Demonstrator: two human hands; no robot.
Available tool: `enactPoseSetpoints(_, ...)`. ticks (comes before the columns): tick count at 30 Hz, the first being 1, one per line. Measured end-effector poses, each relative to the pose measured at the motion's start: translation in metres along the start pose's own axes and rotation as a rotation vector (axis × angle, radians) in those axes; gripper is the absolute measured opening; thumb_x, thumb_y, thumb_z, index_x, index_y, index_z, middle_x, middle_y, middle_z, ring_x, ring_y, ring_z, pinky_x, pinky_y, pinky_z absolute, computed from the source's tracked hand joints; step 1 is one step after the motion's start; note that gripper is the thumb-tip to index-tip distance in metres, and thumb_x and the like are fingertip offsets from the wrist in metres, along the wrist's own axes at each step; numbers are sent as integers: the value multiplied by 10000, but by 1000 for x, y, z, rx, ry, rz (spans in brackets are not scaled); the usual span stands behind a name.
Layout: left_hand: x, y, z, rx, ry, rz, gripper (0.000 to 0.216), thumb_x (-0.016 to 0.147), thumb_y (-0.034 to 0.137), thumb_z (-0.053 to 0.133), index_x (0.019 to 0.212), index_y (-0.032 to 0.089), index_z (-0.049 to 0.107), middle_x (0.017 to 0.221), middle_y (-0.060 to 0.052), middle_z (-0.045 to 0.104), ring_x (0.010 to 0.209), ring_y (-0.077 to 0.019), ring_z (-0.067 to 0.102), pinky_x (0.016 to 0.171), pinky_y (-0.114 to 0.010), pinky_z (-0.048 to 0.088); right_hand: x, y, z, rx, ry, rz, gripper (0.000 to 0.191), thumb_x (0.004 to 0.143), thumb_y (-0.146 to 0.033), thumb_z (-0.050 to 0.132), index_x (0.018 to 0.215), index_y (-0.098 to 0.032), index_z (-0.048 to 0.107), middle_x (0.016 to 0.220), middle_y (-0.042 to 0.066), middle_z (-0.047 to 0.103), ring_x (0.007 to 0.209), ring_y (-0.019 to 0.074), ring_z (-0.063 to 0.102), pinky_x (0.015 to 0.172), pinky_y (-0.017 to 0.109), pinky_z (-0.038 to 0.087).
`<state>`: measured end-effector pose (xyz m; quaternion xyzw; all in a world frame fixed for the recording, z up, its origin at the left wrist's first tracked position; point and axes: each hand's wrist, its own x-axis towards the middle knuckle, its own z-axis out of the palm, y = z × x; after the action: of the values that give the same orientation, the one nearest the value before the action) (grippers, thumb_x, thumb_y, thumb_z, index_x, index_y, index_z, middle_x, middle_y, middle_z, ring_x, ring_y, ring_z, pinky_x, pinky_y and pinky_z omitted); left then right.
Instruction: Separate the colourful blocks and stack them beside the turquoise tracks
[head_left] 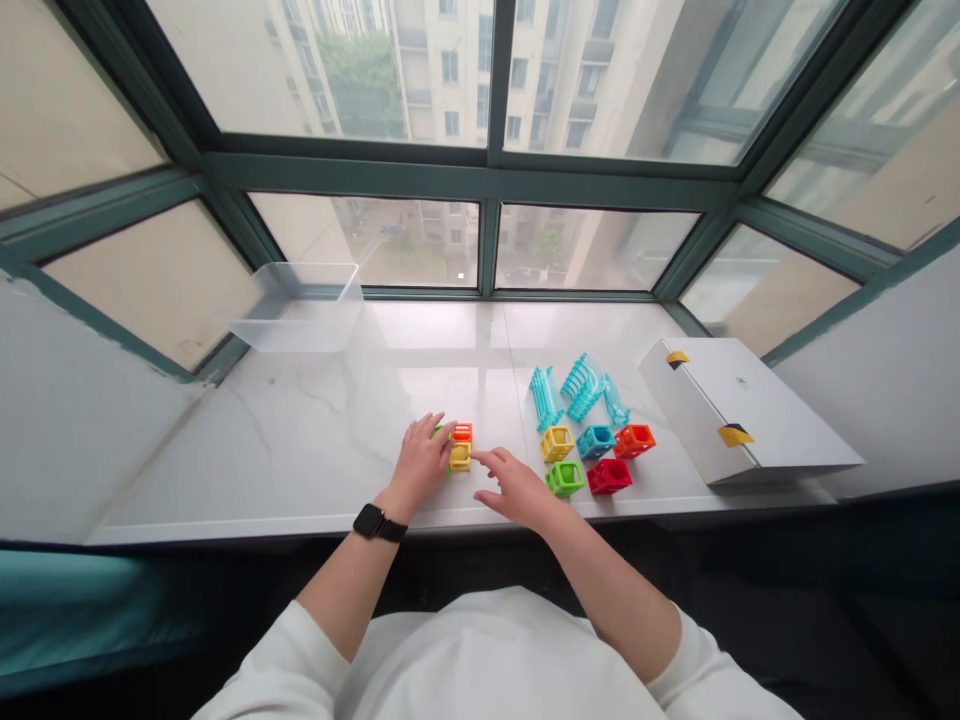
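Note:
My left hand point(421, 462) lies over a small cluster of toy cube blocks on the white marble sill point(315, 440), its fingers curled onto them. An orange block point(463, 432) and a yellow block point(460, 456) show beside the fingers; a green one is mostly hidden under the hand. My right hand point(514, 485) hovers just right of that cluster, index finger stretched toward the yellow block, holding nothing. A black watch sits on my left wrist.
Right of my hands lie loose yellow point(556, 443), blue point(595, 441), orange point(634, 440), green point(565, 478) and red point(608, 476) cube blocks, with several teal track pieces point(577, 390) behind. A white box point(739, 420) stands far right. A clear plastic tub point(300, 305) sits back left by the window.

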<state>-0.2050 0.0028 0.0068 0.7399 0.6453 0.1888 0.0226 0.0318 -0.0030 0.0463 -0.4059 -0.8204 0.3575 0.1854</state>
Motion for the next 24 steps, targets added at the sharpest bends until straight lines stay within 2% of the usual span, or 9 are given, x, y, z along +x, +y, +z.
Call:
enactPoseSetpoints(2,3,1,5,-5,-41,30,412,1063,298,422,1416,279,634,1578,-114,534,1500,-324,435,1257,-591,298,15,7,21,-48,-61,68,702,854,-212,807,1496,-318,544,1302,86,610,964,196,698,899,350,554)
enactPoseSetpoints(6,3,0,7,0,-87,49,412,1057,278,425,1403,296,648,1559,-86,566,1488,-327,453,1259,-604,281,30,17,41,-86,-69,84,608,895,-202,758,1465,-286,562,1270,90,634,940,197,684,903,343,525)
enactPoseSetpoints(10,3,-2,8,-17,-94,42,441,1030,211,436,1413,284,641,1561,-80,569,1476,-314,466,1263,-596,281,35,18,47,-103,-9,83,399,911,-165,709,1291,-267,640,1221,72,678,925,199,678,873,324,506)
enactPoseSetpoints(15,5,-4,12,-28,-96,23,439,1023,198,435,1394,281,656,1566,-63,570,1479,-310,468,1267,-585,279,38,22,53,-123,27,75,271,913,-162,694,1166,-250,652,1141,69,723,950,226,673,867,329,490)
enactPoseSetpoints(18,5,-4,12,-23,-92,17,436,1016,185,445,1373,287,672,1559,-59,579,1470,-311,481,1261,-585,292,36,28,58,-103,87,124,134,930,-170,640,1036,-251,656,1050,47,732,902,216,667,830,310,484)
enactPoseSetpoints(21,5,-2,11,-18,-80,6,429,1004,169,458,1343,291,689,1545,-59,593,1459,-309,496,1253,-585,308,28,35,60,-15,162,163,96,914,-168,603,950,-248,641,944,24,719,832,204,657,799,306,491)
enactPoseSetpoints(24,5,-2,11,-21,-67,6,408,1006,176,466,1324,284,697,1538,-66,599,1453,-308,506,1251,-585,314,15,33,56,158,223,134,57,900,-202,596,924,-247,623,911,13,706,795,193,656,787,309,521)
